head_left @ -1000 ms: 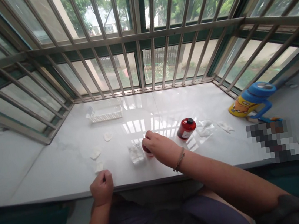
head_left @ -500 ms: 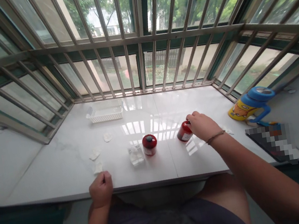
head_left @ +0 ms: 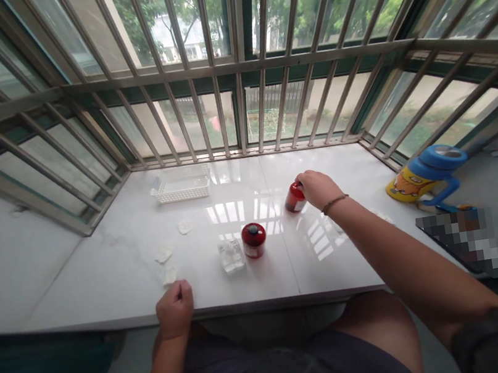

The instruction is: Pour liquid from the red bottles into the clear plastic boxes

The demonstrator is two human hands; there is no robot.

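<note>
My right hand (head_left: pixel 317 187) is closed round a small red bottle with a white label (head_left: pixel 294 199), holding it on the white marble sill (head_left: pixel 342 247) to the right of centre. A second red bottle with a black cap (head_left: pixel 254 239) stands upright in the middle, beside a small clear plastic packet (head_left: pixel 232 255). My left hand (head_left: pixel 175 308) rests as a fist on the sill's front edge, near a white cotton pad (head_left: pixel 169 275). Whether the fist holds anything is hidden.
A white slotted basket (head_left: pixel 182 188) sits at the back left. Two more cotton pads (head_left: pixel 163 253) lie left of centre. A yellow cup with a blue lid (head_left: pixel 425 174) lies at the right, by a dark flat object (head_left: pixel 457 236). Metal window bars (head_left: pixel 231 64) enclose the sill.
My right hand let go of the black-capped bottle in the middle, reached right, took the other red bottle and moved it left and farther back. The left fist stayed put.
</note>
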